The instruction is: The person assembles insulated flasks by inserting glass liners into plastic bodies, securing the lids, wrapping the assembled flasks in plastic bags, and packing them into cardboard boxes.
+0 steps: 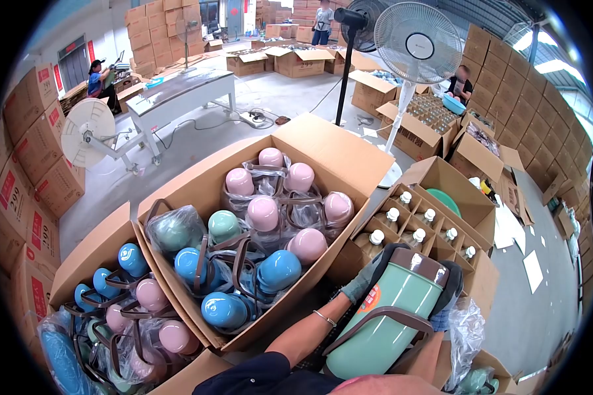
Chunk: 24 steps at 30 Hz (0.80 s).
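Note:
A green thermos flask (396,309) with a brown handle and an orange-red sticker lies tilted in front of my body, its brown end pointing away from me. At one side of that brown end, my left hand (373,275), in a dark glove, grips the flask. Opposite it, my right hand (447,296), also gloved, presses round the other side. The fingers of both hands are partly hidden by the flask. Just beyond the brown end, a divided carton (484,280) contains several glass liners with white tops (429,216).
An open carton (339,260) of pink, blue and green flasks stands to the left, beside another filled carton (95,227). Clear plastic wrap (464,342) hangs at my right. A white standing fan (418,46), a metal-topped table (178,92), stacked boxes and other people are farther off.

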Tool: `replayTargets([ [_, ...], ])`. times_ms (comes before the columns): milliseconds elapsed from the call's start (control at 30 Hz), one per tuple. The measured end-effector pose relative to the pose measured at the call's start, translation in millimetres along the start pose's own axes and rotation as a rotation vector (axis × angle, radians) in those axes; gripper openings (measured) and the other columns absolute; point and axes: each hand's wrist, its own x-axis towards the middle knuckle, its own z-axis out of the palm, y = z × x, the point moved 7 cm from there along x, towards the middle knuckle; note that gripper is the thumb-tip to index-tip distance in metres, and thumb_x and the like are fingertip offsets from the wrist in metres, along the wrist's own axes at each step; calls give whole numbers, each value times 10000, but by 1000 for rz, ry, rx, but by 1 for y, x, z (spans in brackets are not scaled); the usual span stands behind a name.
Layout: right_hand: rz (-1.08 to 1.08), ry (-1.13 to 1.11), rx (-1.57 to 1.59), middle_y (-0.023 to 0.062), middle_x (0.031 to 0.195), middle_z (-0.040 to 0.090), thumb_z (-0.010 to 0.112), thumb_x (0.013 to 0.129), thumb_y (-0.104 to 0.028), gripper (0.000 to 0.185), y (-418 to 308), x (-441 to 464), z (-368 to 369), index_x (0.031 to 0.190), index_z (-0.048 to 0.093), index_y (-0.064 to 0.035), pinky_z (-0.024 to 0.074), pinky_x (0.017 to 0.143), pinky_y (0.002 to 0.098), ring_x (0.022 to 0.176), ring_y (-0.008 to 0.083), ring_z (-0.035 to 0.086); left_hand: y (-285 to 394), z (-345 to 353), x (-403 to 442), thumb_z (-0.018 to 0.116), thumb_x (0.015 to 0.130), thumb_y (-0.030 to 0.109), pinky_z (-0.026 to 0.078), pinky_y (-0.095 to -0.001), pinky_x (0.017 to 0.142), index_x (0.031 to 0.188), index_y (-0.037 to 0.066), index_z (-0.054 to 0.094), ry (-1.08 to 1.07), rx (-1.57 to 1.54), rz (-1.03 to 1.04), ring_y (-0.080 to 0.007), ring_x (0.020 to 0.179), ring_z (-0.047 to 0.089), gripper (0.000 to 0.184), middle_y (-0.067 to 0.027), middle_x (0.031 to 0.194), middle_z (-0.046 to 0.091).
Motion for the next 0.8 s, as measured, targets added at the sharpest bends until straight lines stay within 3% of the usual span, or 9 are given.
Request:
replayTargets([
  [367,-68,-29,-93,113,901,618,320,984,-251,385,-1,0,0,919,599,6,454,825,350,846,232,578,15,2,-2,249,1036,387,319,-289,1053,1257,13,492,3,65,24,-161,1161,467,498,-94,1226,537],
  [467,62,12,124,109,900,618,314,991,-260,397,23,-3,-1,919,600,6,454,824,349,845,228,578,16,2,-4,261,1038,360,316,-288,1053,1257,14,484,8,66,17,-165,1164,467,467,-101,1228,537],
  [567,8,-14,48,108,898,617,303,998,-270,411,13,-1,0,920,597,6,455,820,349,841,229,577,8,1,-4,280,1036,355,314,-286,1054,1261,17,482,37,14,-25,-165,1168,464,454,-102,1227,538],
  [700,-11,-19,13,120,901,617,341,975,-250,366,-3,1,3,919,596,6,457,816,357,845,252,582,6,-2,-4,342,1025,303,323,-292,1051,1290,30,464,10,149,170,-167,1175,462,399,-103,1241,527],
  [800,-41,-28,-54,130,904,618,387,941,-228,314,-9,1,4,924,598,3,458,815,366,852,269,586,-4,-2,3,398,998,222,339,-300,1043,1311,37,441,-34,-134,-12,-172,1181,463,367,-104,1264,511],
])
